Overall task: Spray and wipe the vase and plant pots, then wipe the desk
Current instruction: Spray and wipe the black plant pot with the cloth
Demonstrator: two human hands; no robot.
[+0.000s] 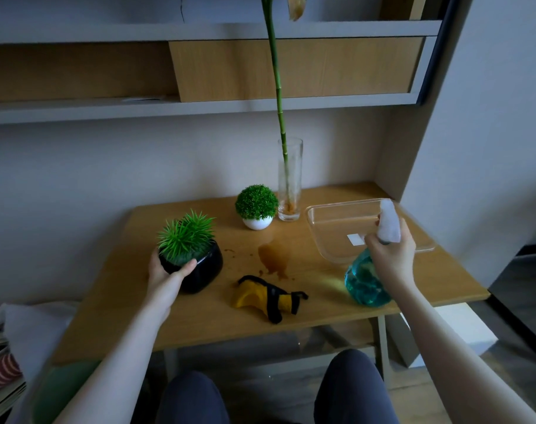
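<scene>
My left hand (168, 269) grips the rim of a black pot (204, 270) holding a spiky green plant, at the desk's left. My right hand (389, 252) holds a blue spray bottle (364, 283) by its white head, standing on the desk's right front. A small white pot (257, 223) with a round green bush sits at the back. Beside it stands a tall clear glass vase (289, 182) with a bamboo stalk. A yellow-and-black cloth (268, 296) lies crumpled near the front edge. A brown spill (274, 258) marks the wooden desk (217, 322).
A clear plastic tray (328, 223) lies at the back right, partly behind my right hand. Shelves and a wooden cabinet hang above the desk. A grey side panel borders the desk's right. Stacked items sit on the floor at the left. My knees are under the front edge.
</scene>
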